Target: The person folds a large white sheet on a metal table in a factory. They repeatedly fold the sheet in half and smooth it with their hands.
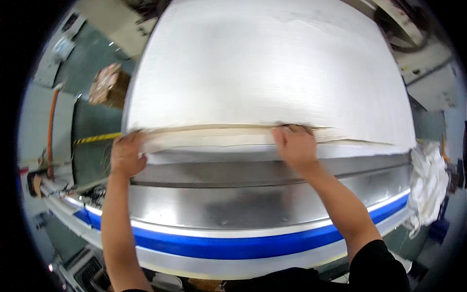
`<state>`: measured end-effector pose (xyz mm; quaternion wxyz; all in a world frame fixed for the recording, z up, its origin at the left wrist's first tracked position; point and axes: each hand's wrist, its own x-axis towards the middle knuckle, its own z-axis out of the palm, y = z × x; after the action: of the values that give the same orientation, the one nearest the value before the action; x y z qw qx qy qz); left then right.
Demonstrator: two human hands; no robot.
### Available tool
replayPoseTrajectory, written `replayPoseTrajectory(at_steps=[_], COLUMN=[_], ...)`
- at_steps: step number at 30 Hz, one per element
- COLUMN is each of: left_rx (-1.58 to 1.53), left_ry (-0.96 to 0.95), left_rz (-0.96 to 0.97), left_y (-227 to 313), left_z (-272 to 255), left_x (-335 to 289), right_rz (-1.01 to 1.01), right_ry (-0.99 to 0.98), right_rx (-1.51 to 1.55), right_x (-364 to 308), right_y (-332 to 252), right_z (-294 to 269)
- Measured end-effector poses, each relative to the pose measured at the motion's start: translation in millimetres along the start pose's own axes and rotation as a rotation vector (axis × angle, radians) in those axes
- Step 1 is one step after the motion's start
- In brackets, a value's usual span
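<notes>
A wide sheet of white cloth [272, 73] with fine crosswise creases covers the flat bed in front of me. Along its near edge runs a folded cream strip of cloth [219, 137], its top edge slightly lifted. My left hand [127, 153] grips the left end of this strip, fingers curled over it and somewhat blurred. Right of the middle, my right hand [296, 145] is closed on the same strip; its thumb points away from me and its fingertips are hidden in the fold. Beyond that hand the strip narrows and lies looser.
A bare metal ledge [233, 204] and a blue band [243, 245] run along the near side. Crumpled white cloth [428, 187] hangs at the right corner. On the left floor stand a wrapped brown box [111, 86] and yellow-black tape [97, 138]. Machine parts flank the bed.
</notes>
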<state>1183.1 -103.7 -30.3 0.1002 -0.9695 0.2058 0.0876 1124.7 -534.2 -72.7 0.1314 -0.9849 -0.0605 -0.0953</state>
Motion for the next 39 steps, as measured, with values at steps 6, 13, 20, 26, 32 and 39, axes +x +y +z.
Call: replayPoseTrajectory(at_steps=[6, 13, 20, 26, 32, 39], left_rx=[0.322, 0.438, 0.14, 0.217, -0.03, 0.402], left_ry=[-0.46, -0.404, -0.28, -0.199, -0.255, -0.536], left_rz=[-0.129, -0.145, -0.219, -0.299, -0.449, -0.288], left_y=[40.1, 25.0, -27.0, -52.8, -23.6, 19.5], left_z=[-15.2, 23.1, 66.5, 72.8, 63.4, -5.9], left_x=[56.8, 64.9, 56.3, 28.7, 50.2, 64.3], right_rz=[0.232, 0.355, 0.333, 0.606, 0.731, 0.626], right_ry=[-0.069, -0.039, -0.504, -0.676, -0.589, -0.454], right_rx=[-0.262, -0.366, -0.898, -0.548, -0.639, -0.364], right_x=[-75.2, -139.1, -218.0, -185.3, -224.5, -259.6], right_y=[227.6, 404.5, 582.6, 613.5, 645.7, 684.6], right_z=[-78.6, -135.0, -201.9, -218.7, -220.6, -289.5])
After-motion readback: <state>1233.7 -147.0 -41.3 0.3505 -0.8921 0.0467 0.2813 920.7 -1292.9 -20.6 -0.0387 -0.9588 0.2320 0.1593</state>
